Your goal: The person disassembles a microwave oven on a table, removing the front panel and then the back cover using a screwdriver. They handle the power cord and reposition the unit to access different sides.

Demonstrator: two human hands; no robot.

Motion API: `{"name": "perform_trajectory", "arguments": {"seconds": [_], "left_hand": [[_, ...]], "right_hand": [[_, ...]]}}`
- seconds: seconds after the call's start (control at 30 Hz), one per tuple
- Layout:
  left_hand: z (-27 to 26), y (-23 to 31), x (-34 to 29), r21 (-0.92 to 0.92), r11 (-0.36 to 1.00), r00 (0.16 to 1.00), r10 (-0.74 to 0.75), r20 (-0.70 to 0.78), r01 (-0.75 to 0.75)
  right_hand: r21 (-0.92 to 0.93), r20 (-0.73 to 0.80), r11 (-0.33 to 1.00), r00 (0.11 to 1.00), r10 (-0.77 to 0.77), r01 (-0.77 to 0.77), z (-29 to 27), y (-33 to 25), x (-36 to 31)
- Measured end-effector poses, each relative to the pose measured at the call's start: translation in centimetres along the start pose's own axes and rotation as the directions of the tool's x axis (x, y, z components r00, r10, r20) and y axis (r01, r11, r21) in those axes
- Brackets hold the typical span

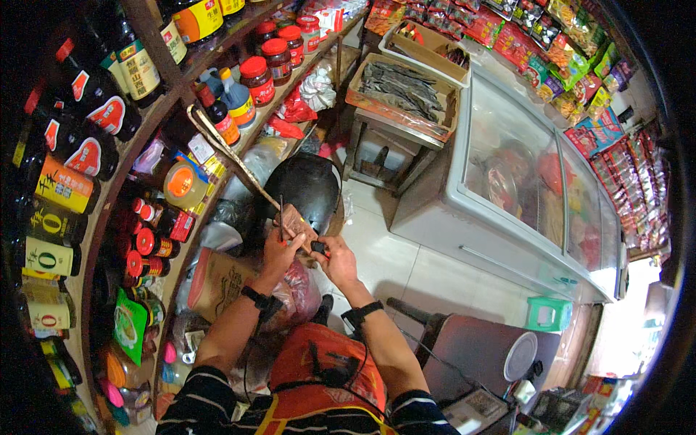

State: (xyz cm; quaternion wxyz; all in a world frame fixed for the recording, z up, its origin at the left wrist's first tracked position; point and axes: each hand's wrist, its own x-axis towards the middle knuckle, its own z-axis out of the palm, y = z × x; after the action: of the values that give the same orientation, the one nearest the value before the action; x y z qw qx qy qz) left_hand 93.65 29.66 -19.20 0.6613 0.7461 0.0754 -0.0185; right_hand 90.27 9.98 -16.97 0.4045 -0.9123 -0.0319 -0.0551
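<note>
Up in front of the body, between both hands, a brown block [296, 223]. Long axis slanting from a far end at upper left to a near end at lower right. Pressed against the left hand [280, 252], up and slightly right of the palm, with the near end pointing toward the right hand [337, 259]. Both hands close by, the left in fuller contact. Reddish-brown, flat-sided, longer than wide, with faint lighter marks on the upper face; cannot tell whether wrapped or bare.

Left fingers bent around the block, thumb laid along the near part. Right fingers curled, pinching a small dark piece [317, 247] at the near end; cannot tell whether joined to the block or merely against it.

Just past the far end, a long thin stick [230, 152] running to upper left, contact unclear. Beyond, a rounded black tub [308, 177]. Farther out, a brown carton [221, 284] at lower left, red-lidded jars [276, 61] up on the left, a pale freezer [435, 217] to the right.
</note>
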Motion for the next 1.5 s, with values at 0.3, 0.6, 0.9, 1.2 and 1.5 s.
{"name": "perform_trajectory", "arguments": {"seconds": [0.3,0.6,0.9,1.2,1.5], "left_hand": [[-3.2,-3.5,1.9,-0.041,0.991,0.988,0.129,0.085,-0.125],[-8.9,-6.9,4.7,-0.119,0.986,0.992,-0.114,0.052,0.119],[17.2,4.8,-13.0,0.384,0.65,-0.032,-0.484,0.875,0.655],[41.0,18.7,-28.9,0.388,0.917,-0.331,-0.341,0.88,0.086],[51.1,15.8,-40.4,-0.474,0.507,-0.592,-0.094,0.8,-0.72]], "right_hand": [[0.089,0.013,0.996,1.0,-0.013,0.011,-2.7,-0.7,1.4],[0.076,-0.345,0.984,0.921,0.18,-0.164,-21.3,2.4,-10.3],[0.165,-0.694,0.918,0.619,0.368,-0.36,-30.5,-5.0,-28.3],[-0.074,-0.592,0.837,0.699,0.401,-0.543,-29.7,-8.8,-40.7],[0.019,-0.796,0.579,0.338,0.502,-0.815,-31.5,-10.1,-53.6]]}}
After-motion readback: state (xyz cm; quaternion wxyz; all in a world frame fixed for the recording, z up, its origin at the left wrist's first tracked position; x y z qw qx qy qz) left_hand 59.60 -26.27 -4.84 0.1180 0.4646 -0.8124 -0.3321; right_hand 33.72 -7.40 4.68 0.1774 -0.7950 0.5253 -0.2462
